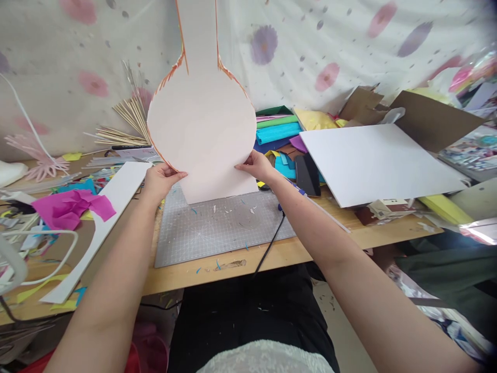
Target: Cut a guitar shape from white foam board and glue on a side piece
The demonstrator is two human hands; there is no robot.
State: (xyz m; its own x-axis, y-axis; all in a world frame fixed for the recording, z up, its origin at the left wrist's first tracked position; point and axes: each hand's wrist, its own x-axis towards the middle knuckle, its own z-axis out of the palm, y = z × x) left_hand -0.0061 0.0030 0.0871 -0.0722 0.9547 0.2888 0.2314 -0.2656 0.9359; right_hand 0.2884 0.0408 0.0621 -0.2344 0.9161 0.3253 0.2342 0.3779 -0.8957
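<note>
A white board cutout [202, 119] stands upright in front of me, round in the middle with a tall narrow neck and a straight-edged base. Orange marks run along parts of its edges, and its top passes out of view. My left hand [163, 178] pinches the lower left edge, thumb on the front face. On the lower right edge my right hand [254, 167] grips it the same way. The base of the cutout is at the far part of a grey cutting mat [225, 228], which carries small white and blue scraps.
Left lie a white board strip [104, 212], crumpled magenta paper [73, 207] and thin wooden sticks [134, 122]. Rightward are a dark phone [306, 175], rolled coloured paper [277, 133], a large white board [376, 160] and brown cardboard [435, 119]. A black cable [269, 246] crosses the table's front edge.
</note>
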